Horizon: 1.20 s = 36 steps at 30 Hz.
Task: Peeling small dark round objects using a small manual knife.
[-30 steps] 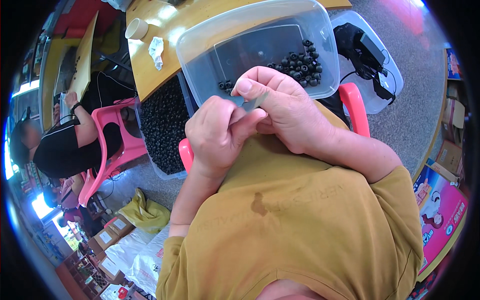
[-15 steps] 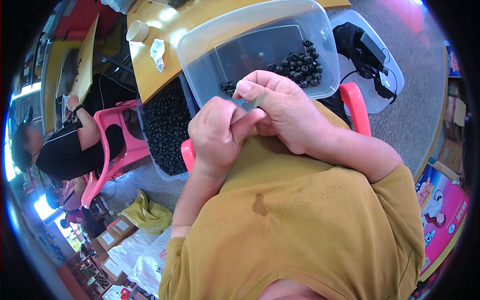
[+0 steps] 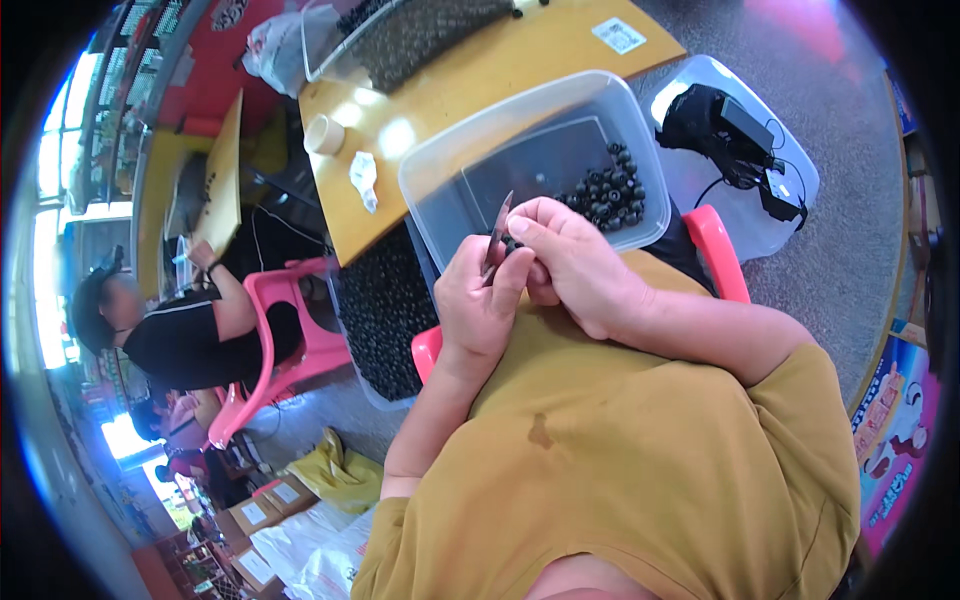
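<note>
My left hand [image 3: 472, 308] is closed around a thin, pointed metal blade [image 3: 503, 222], its tip standing up above my fingers. Close against it, my right hand [image 3: 585, 265] pinches a small round black part [image 3: 512, 244], which lies beside the blade between my fingertips. Fingers partly cover both things, so I cannot tell whether the edge touches the part. Just beyond my hands, a clear plastic tub [image 3: 432, 172] holds a loose heap of similar black parts [image 3: 612, 195] in its right corner.
Left of me, a deep bin is filled with black parts [image 3: 382, 325]. A yellow table [image 3: 345, 212] carries a white cup [image 3: 324, 135] and crumpled tissue [image 3: 364, 182]. On the right, a translucent tub [image 3: 690, 85] contains black cables and adapters. A person [image 3: 165, 345] sits at the left.
The view has swung, so the surroundings appear farther right and lower. The blade now points upward and shows more plainly, and the black part has come into sight between my fingertips.
</note>
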Tool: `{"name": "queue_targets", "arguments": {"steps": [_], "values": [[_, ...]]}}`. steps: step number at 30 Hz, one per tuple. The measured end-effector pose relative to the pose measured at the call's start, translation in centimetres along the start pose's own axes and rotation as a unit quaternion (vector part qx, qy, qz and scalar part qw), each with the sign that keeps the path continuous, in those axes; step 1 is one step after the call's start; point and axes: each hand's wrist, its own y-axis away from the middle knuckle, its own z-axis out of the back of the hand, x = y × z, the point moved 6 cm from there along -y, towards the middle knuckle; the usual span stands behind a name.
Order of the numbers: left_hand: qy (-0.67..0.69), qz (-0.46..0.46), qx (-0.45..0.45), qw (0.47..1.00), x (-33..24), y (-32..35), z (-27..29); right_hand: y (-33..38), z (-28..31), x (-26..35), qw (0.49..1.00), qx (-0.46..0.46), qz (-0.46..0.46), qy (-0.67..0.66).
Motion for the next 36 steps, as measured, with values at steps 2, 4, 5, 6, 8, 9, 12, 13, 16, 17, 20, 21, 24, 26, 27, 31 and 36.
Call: {"name": "queue_targets", "arguments": {"steps": [2, 4, 5, 6, 8, 9, 12, 13, 16, 17, 20, 21, 24, 26, 27, 31, 36], "values": [[0.091, 0.066, 0.023, 0.993, 1.3, -0.7, -0.7, -0.2, 0.4, 0.0, 0.999, -0.002, 0.03, 0.02], [0.12, 0.094, 0.042, 0.987, 1.4, -1.4, -0.9, -0.3, 0.7, 0.3, 0.998, -0.013, 0.031, 0.048], [0.15, 0.135, 0.061, 0.977, 1.8, -1.5, -1.1, -0.3, 0.7, 0.5, 0.998, -0.013, 0.039, 0.049], [0.153, 0.146, 0.069, 0.975, 2.7, -2.0, -1.2, -0.4, 0.7, 0.6, 0.997, -0.01, 0.05, 0.051], [0.219, 0.189, 0.078, 0.954, 3.0, -3.8, -0.3, -0.3, 0.6, 1.4, 0.995, 0.0, 0.063, 0.078], [0.281, 0.239, 0.089, 0.925, 3.4, -4.8, 0.1, -0.6, 0.9, 1.5, 0.995, -0.002, 0.068, 0.079], [0.282, 0.241, 0.005, 0.928, 3.3, -12.3, 4.6, -0.3, 0.2, 4.5, 0.863, 0.029, 0.265, 0.428], [0.268, 0.225, -0.017, 0.937, 2.1, -16.1, 6.0, -1.0, 0.8, 5.4, 0.867, 0.03, 0.254, 0.429], [0.368, 0.18, -0.076, 0.909, 3.7, -22.0, 10.1, -0.5, -0.2, 5.9, 0.569, -0.008, 0.295, 0.768], [0.39, 0.179, -0.107, 0.897, 3.9, -22.8, 10.0, -0.7, 0.5, 5.9, 0.568, -0.013, 0.294, 0.769], [0.405, 0.184, -0.107, 0.889, 3.8, -20.4, 8.0, -2.2, 3.7, 4.5, 0.485, -0.037, 0.165, 0.858], [0.398, 0.191, -0.077, 0.894, 3.2, -18.1, 6.4, -2.3, 3.9, 4.4, 0.488, -0.035, 0.16, 0.857], [0.399, 0.233, -0.029, 0.886, 2.3, -12.1, 3.3, -2.5, 3.8, 3.8, 0.499, 0.025, 0.155, 0.852], [0.408, 0.213, 0.018, 0.887, 1.9, -8.8, 2.0, -3.2, 3.9, 2.5, 0.514, 0.079, 0.11, 0.847], [0.41, 0.225, 0.016, 0.884, 1.9, -7.6, 1.8, -3.4, 3.8, 2.2, 0.501, 0.096, 0.125, 0.851], [0.423, 0.229, 0.003, 0.877, 2.1, -3.4, 1.8, -3.9, 3.5, 2.2, 0.532, 0.095, 0.151, 0.828], [0.429, 0.233, -0.012, 0.873, 2.7, -1.1, 1.5, -3.4, 3.1, 4.2, 0.606, 0.003, 0.321, 0.728]]}}
